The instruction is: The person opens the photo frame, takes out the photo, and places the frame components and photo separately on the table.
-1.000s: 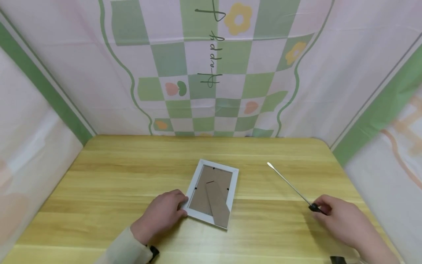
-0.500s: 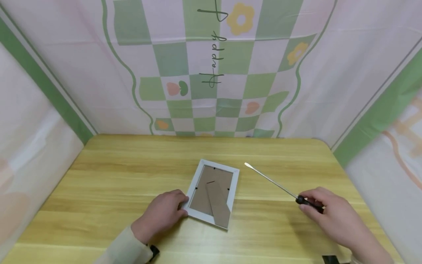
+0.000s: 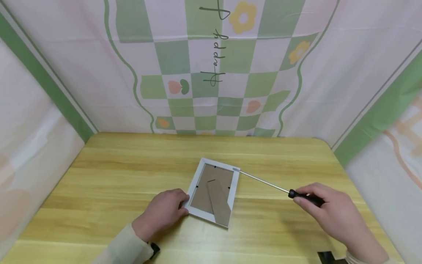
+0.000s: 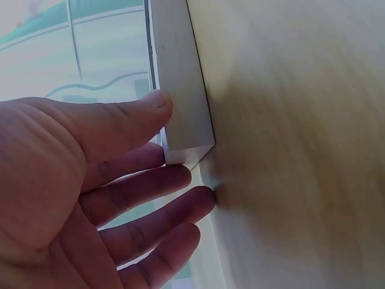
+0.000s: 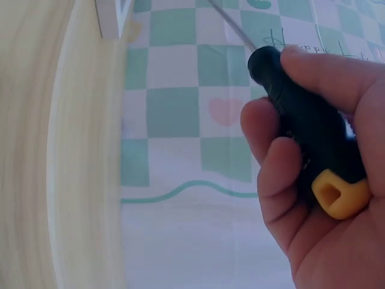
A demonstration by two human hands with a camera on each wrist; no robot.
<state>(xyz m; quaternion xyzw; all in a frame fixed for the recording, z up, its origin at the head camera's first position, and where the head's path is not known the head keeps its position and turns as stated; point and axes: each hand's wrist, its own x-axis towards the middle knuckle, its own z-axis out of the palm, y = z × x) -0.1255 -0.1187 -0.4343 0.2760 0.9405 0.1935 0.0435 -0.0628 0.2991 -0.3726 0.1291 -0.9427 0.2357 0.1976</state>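
Note:
A white picture frame [image 3: 234,183] lies back side up on the wooden table, showing its brown backing board [image 3: 197,201] with a stand flap and small black tabs. My left hand [image 3: 161,211] holds the frame's lower left corner; in the left wrist view the thumb lies along its edge and fingertips touch near the corner [image 4: 186,153]. My right hand [image 3: 336,212] grips a slotted screwdriver [image 3: 306,198] by its black handle, whose yellow end shows in the right wrist view. The shaft points left, its tip over the frame's upper right corner; whether it touches, I cannot tell.
The wooden table [image 3: 125,168] extends around the frame on all sides. Behind it hangs a printed curtain [image 3: 204,66] with green checks, and pale cloth also hangs at both sides. Dark straps [image 3: 326,256] show at the wrists.
My right hand has moved left and slightly up with the screwdriver, bringing its tip from the bare table to the frame's upper right corner. My left hand and the frame stay put.

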